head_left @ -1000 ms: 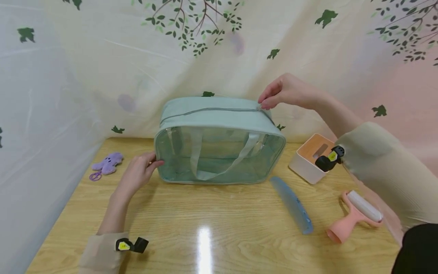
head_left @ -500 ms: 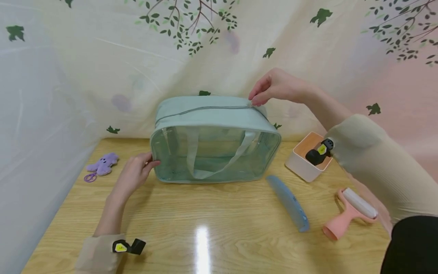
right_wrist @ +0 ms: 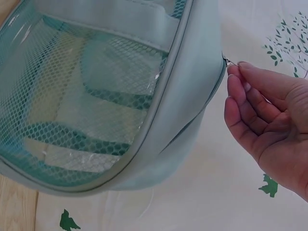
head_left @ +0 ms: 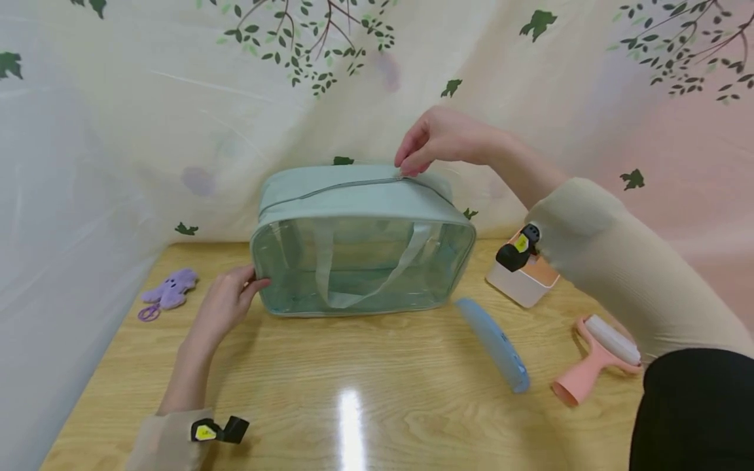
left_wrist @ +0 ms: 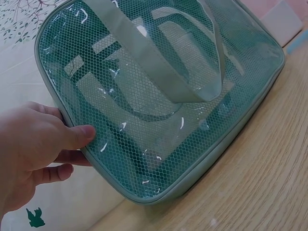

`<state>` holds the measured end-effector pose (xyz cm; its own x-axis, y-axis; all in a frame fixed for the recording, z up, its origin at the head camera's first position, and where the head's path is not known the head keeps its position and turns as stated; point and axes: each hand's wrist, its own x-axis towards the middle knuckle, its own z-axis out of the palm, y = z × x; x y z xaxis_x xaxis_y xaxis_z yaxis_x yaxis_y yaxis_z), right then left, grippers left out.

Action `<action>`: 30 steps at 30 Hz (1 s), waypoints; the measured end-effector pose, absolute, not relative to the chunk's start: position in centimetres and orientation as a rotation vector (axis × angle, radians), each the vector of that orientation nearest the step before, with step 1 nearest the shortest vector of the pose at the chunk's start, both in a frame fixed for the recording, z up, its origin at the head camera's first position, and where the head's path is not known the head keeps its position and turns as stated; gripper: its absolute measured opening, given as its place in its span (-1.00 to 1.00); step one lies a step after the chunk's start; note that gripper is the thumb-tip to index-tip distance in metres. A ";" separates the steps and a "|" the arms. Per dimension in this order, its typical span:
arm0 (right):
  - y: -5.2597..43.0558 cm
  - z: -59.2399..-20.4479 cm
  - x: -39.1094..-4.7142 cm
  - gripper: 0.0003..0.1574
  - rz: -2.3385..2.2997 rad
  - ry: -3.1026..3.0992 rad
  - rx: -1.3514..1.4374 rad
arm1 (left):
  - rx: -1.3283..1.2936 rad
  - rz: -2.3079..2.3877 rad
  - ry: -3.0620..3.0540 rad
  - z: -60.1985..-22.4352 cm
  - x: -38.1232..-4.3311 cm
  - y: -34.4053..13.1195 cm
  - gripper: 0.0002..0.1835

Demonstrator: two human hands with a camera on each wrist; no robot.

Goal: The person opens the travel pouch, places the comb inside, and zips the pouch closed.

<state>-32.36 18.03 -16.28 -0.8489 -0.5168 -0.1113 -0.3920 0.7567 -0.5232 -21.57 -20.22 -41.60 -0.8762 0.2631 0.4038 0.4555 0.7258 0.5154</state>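
Zipper pull point(right_wrist: 228, 61) farther left, between fingers point(right_wrist: 237, 90)

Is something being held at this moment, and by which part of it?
The pale green bag: the right fingers pinch its zipper pull at the top, and the left fingers grip its left side edge, toward the bottom.

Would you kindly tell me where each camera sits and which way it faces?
Head: on the person's head, looking forward and down at the green bag; left hand, right hand and beige sleeves show.
Left wrist: on that wrist, facing the bag's front panel; only the left hand shows.
Right wrist: on that wrist, facing the bag's zippered top; only the right hand shows.
Both wrist views share the bag and backdrop.
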 end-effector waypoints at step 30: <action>11.3 -15.3 -33.0 -0.80 -0.735 2.554 -0.872 | -0.516 -0.877 -2.567 -42.2 -21.4 -19.8 -0.89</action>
<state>-32.96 11.28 -15.28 -0.7525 -0.6414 -0.1492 -0.4639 0.6771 -0.5713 -21.35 -19.79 -42.17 -0.8612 0.2174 0.4594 0.4531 0.7379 0.5003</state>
